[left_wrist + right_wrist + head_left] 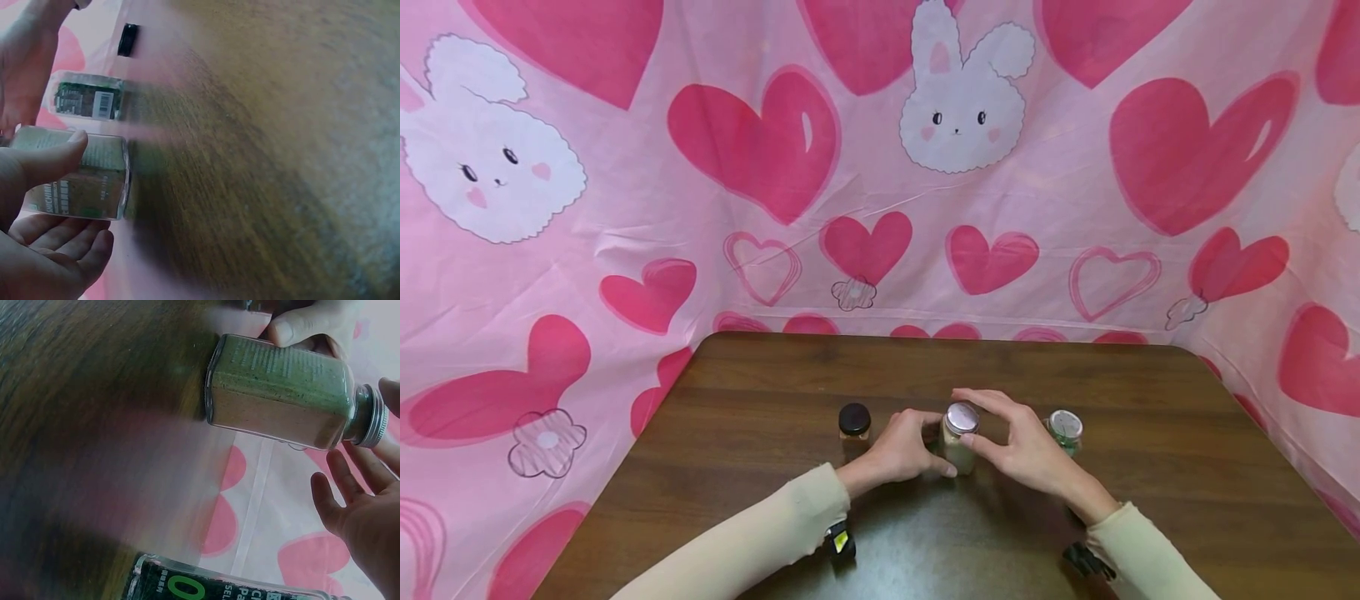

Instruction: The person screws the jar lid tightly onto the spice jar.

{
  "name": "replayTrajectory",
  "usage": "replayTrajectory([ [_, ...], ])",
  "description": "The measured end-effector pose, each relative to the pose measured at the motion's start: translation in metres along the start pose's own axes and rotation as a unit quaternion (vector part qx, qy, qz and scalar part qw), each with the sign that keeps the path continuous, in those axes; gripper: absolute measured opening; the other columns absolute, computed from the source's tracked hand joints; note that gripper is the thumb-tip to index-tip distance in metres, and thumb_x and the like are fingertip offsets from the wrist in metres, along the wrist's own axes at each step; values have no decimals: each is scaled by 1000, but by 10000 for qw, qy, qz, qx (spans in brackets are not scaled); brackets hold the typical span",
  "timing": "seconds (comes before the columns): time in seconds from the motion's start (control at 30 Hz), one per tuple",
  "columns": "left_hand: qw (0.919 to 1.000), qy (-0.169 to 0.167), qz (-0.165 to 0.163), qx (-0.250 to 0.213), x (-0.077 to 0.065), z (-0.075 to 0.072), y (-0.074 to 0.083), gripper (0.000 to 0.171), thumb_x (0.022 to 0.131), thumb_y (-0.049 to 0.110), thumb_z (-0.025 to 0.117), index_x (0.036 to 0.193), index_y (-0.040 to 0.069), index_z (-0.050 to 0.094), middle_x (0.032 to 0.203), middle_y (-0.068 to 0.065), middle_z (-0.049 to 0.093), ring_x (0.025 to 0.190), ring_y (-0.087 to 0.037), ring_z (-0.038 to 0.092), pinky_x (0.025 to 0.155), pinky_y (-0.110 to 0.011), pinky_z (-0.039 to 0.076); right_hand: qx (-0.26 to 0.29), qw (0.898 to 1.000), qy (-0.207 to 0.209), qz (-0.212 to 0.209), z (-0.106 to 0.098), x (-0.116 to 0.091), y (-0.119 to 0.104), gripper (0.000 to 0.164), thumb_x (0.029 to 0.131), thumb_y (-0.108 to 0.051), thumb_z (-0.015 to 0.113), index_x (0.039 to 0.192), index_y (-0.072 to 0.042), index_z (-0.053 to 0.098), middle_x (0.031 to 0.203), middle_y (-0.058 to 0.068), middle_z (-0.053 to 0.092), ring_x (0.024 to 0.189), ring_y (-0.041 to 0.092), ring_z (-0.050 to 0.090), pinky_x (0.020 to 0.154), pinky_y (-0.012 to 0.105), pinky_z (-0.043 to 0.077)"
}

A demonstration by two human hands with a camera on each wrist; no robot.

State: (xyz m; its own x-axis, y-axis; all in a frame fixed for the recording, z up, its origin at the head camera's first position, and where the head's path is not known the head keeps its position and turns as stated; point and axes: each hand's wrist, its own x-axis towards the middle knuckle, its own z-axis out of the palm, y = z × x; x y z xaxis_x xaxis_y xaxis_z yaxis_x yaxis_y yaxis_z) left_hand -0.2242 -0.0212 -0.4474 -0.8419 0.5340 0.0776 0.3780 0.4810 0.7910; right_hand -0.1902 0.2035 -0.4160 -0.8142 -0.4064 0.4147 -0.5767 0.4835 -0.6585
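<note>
I have the glass spice jar (957, 456) just right of centre in the lower half of the head view, upright, its silver screw cap (962, 418) on. The left hand (898, 448) holds it by the body, thumb across one face and fingers behind. The right hand (1018, 450) is arched fairly wide around the cap; from here I can't tell whether it actually pinches it. My right wrist feed shows green and brown layers through the glass. Just left of the left hand I see a black-capped jar (854, 422); beyond the right hand's back, to the right, a green-labelled jar (1065, 432). All sit over the brown wooden table (760, 400), below a pink heart-and-rabbit cloth (887, 196).
</note>
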Motion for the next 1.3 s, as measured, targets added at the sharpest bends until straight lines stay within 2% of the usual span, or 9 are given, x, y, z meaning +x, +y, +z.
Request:
replayTrajectory([
  [0.43, 10000, -23, 24, -37, 1, 0, -1, 60, 75, 18, 99, 129, 10, 74, 118, 2, 76, 109, -11, 69, 97, -36, 54, 113, 9999, -46, 41, 0, 0, -1, 52, 92, -6, 82, 141, -15, 68, 136, -2, 67, 129, 21, 58, 103, 45, 49],
  [0.67, 10000, -21, 29, -53, 1, 1, 0, 58, 76, 17, 98, 127, 9, 75, 116, 2, 76, 108, -10, 69, 95, -35, 55, 46, 10000, -13, 85, 1, 0, -1, 49, 93, -10, 82, 140, -16, 69, 136, -1, 67, 128, 21, 58, 100, 54, 50],
  [0.77, 10000, -30, 30, -49, 1, 1, 0, 58, 76, 17, 98, 128, 9, 74, 117, 2, 76, 108, -11, 69, 96, -36, 55, -5, 10000, 27, 83, 1, 0, 0, 49, 93, -12, 83, 140, -17, 69, 136, -1, 67, 128, 21, 58, 100, 55, 50],
  [0.9, 10000, -28, 23, -25, 1, 1, 1, 60, 75, 18, 98, 129, 8, 74, 119, 1, 76, 109, -12, 69, 96, -36, 55, -99, 9998, 102, 110, 1, 0, -1, 49, 92, -12, 84, 139, -17, 70, 134, -1, 68, 127, 21, 59, 100, 50, 51],
  [1.03, 10000, -20, 13, -1, 1, 1, 1, 60, 76, 18, 98, 129, 7, 74, 119, 0, 76, 110, -12, 69, 96, -37, 55, -200, 9995, 173, 198, 2, 0, -3, 50, 91, -12, 85, 138, -15, 70, 133, -1, 68, 125, 20, 61, 99, 51, 51],
  [1.3, 9999, 87, 54, 66, 2, 3, 1, 56, 72, 18, 100, 122, 9, 77, 110, 4, 77, 104, -8, 69, 92, -31, 54, -454, 9978, 396, 286, 5, 0, -5, 51, 85, -8, 89, 134, -14, 73, 129, 0, 70, 121, 19, 63, 98, 50, 52],
])
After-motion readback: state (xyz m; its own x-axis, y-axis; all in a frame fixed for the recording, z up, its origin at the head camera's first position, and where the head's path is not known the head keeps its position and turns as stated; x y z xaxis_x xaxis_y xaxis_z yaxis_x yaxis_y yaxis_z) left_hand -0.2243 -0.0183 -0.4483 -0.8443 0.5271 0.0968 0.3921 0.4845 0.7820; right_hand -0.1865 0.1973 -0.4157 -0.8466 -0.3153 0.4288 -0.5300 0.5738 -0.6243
